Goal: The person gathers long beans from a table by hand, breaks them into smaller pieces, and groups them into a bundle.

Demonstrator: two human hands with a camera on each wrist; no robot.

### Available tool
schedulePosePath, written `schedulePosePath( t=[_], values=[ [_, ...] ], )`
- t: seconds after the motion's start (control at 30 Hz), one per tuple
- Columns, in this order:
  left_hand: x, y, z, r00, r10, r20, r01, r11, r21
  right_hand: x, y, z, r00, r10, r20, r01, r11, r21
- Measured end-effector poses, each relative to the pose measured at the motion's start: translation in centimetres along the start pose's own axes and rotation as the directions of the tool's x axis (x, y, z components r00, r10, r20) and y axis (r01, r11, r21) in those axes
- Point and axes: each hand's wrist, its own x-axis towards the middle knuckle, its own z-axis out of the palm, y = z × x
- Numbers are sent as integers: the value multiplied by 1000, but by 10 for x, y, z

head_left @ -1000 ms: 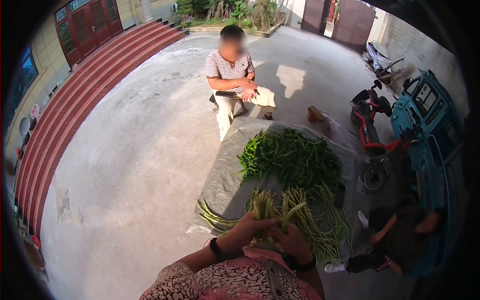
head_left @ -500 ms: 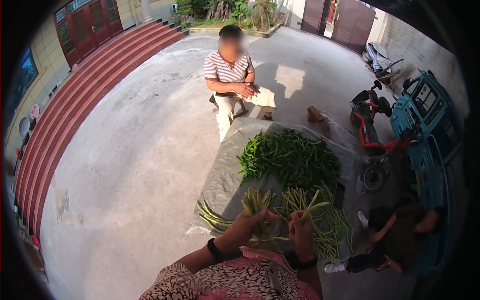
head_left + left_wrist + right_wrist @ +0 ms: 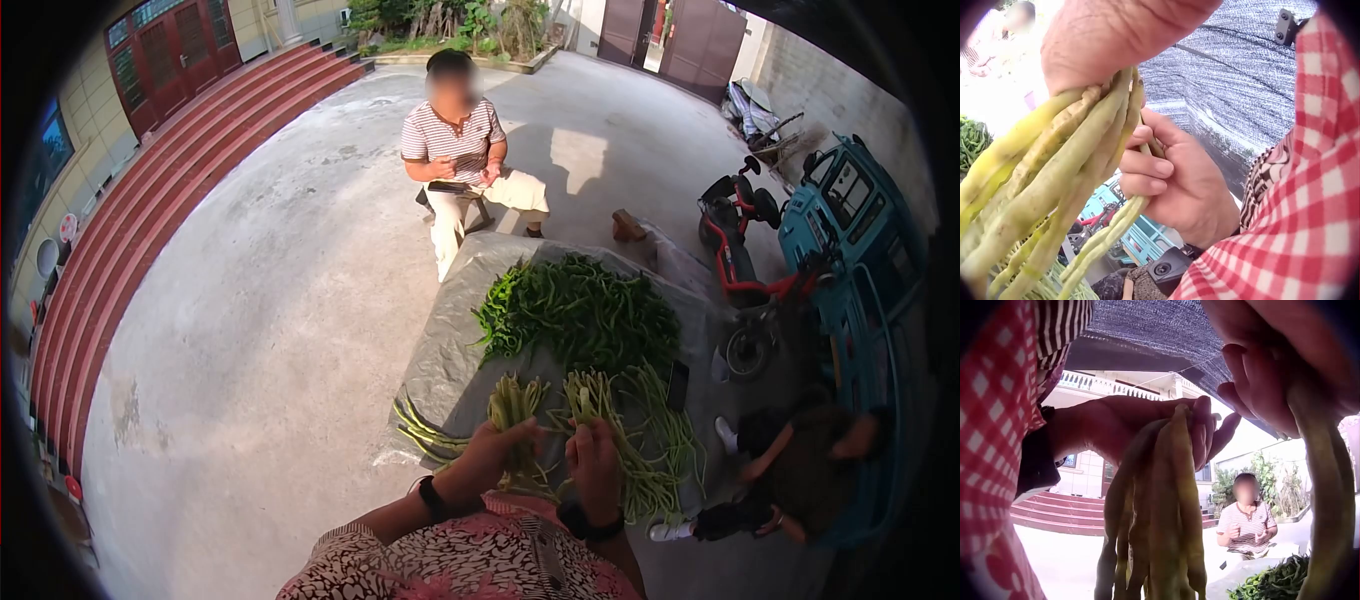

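Gathered in my left hand [image 3: 490, 452] is a bunch of long beans [image 3: 1047, 169], pale green and yellowish, drooping from under the thumb in the left wrist view. Close beside it on the right, my right hand [image 3: 597, 462] grips a couple of long beans [image 3: 1322, 487] with curled fingers. A small gap separates the two hands in the head view. More loose long beans [image 3: 645, 480] lie on the grey sheet [image 3: 440, 350] beyond and right of the right hand. A few others [image 3: 425, 432] lie at the sheet's left edge.
A heap of green peppers [image 3: 580, 310] covers the sheet's far part. Beyond it a person [image 3: 455, 150] sits on a stool. At right another person [image 3: 800, 480] sits near a blue vehicle [image 3: 850, 250] and a red scooter [image 3: 740, 250]. Red steps [image 3: 190, 180] rise at left.
My hands were together, then parted with a bean lifted rightward in the right hand; now the right hand is slightly nearer the left. The seated person's hands have moved apart.
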Motion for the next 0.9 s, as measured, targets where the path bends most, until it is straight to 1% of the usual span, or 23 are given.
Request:
schedulePosePath(
  t=[0.03,0.07,0.17,0.23,0.3,0.37,0.43,0.53,0.63,0.73,0.83,0.9],
  values=[
    [-4,4,6,1000,-15,4,14,1000,21,0,3,0,1000,-20,22,21,999,-35],
    [-7,9,11,1000,-30,8,29,999,42,-2,5,3,999,-29,16,29,999,-23],
    [-9,12,21,999,37,-3,-37,999,-10,-9,0,18,998,-53,-20,53,998,20],
    [-9,9,16,1000,30,8,-30,999,-41,-10,-5,22,996,-57,-67,61,996,63],
    [-10,6,16,999,33,-3,-33,997,-73,-11,-7,22,997,-77,-28,78,996,36],
    [-13,11,22,997,68,-31,-71,993,-96,-11,-5,20,995,-97,1,97,995,-1],
    [-11,9,20,996,80,-39,-83,994,-77,-11,-2,19,993,-116,23,117,992,-53],
    [-9,7,16,996,88,-31,-90,994,-66,-13,-5,23,995,-101,-4,101,995,-11],
    [-8,5,15,996,91,-22,-93,992,-81,-12,1,19,994,-107,25,108,993,-49],
    [-6,3,14,994,105,-3,-105,990,-96,-9,9,22,982,-180,49,183,981,-66],
    [-2,-2,8,995,100,1,-99,991,-95,-11,7,19,991,-113,77,122,984,-132],
    [-3,-2,6,996,94,7,-93,993,-67,-12,8,17,990,-111,91,129,966,-225]
  ],
)
